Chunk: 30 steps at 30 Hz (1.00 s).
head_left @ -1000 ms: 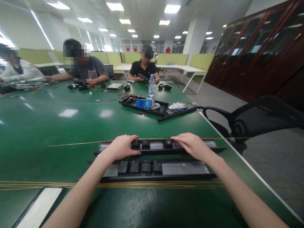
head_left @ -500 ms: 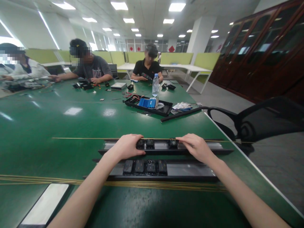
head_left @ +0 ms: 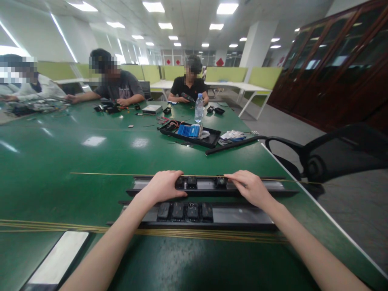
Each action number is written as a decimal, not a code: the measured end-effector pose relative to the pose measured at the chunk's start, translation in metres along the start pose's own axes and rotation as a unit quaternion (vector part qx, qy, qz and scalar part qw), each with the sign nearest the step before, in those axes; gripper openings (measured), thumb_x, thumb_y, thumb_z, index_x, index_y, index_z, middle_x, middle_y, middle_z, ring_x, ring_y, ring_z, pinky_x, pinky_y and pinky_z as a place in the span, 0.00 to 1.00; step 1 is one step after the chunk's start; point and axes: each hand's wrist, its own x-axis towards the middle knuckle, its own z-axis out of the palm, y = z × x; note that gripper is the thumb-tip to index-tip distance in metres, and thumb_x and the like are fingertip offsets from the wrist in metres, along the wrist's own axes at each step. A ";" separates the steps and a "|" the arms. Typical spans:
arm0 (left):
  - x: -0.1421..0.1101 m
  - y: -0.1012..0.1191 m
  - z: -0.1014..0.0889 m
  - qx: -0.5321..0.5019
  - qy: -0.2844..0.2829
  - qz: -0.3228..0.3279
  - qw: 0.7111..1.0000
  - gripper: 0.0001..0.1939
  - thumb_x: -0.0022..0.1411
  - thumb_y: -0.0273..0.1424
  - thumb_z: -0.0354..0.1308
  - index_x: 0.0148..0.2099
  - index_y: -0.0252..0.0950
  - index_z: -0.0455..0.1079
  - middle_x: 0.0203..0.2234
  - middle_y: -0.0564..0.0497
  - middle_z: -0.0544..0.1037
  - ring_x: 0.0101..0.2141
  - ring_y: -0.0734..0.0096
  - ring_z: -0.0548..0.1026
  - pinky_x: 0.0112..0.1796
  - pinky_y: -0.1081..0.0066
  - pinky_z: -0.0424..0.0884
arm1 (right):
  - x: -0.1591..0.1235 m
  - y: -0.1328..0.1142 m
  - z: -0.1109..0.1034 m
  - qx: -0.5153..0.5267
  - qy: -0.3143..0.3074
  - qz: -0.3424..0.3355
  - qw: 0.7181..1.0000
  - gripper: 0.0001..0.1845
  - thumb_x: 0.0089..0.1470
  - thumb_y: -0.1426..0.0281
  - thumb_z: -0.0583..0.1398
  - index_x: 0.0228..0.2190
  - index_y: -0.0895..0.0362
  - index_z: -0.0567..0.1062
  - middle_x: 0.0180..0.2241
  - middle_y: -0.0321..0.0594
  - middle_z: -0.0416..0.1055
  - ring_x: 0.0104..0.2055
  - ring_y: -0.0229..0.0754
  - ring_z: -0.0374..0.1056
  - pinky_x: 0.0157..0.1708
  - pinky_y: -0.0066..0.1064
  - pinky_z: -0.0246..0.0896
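A long black-edged metal channel (head_left: 209, 190) lies crosswise on the green table, with several black blocks (head_left: 191, 182) in it. My left hand (head_left: 163, 186) is closed round this far channel, thumb on its near wall and fingers over the far side, partly covering a block. In my right hand (head_left: 247, 184), thumb and fingertips pinch a thin brass rod (head_left: 103, 174), which runs along the channel's far edge and sticks out past its left end. Nearer me, a second channel (head_left: 242, 214) holds several black blocks (head_left: 178, 211) side by side.
Several brass rods (head_left: 212, 234) lie along the near side, by a white-topped flat object (head_left: 60, 258). Beyond are a black tray (head_left: 212, 139), a water bottle (head_left: 199, 108), gloves (head_left: 232, 136) and a black strip (head_left: 230, 146). Several people sit across the table; a chair (head_left: 342, 149) stands right.
The brass rod has shifted slightly to the right, and its left end sits a little higher. Both hands keep nearly the same places on the far channel.
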 end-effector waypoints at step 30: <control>0.003 0.002 0.000 0.002 -0.027 -0.014 1.000 0.32 0.53 0.54 0.61 0.53 0.40 0.68 0.46 0.43 0.80 0.45 0.50 0.78 0.42 0.63 0.71 | 0.001 0.000 -0.006 -0.044 -0.005 0.035 0.998 0.11 0.61 0.71 0.56 0.40 0.53 0.79 0.39 0.40 0.81 0.40 0.47 0.75 0.42 0.39 0.68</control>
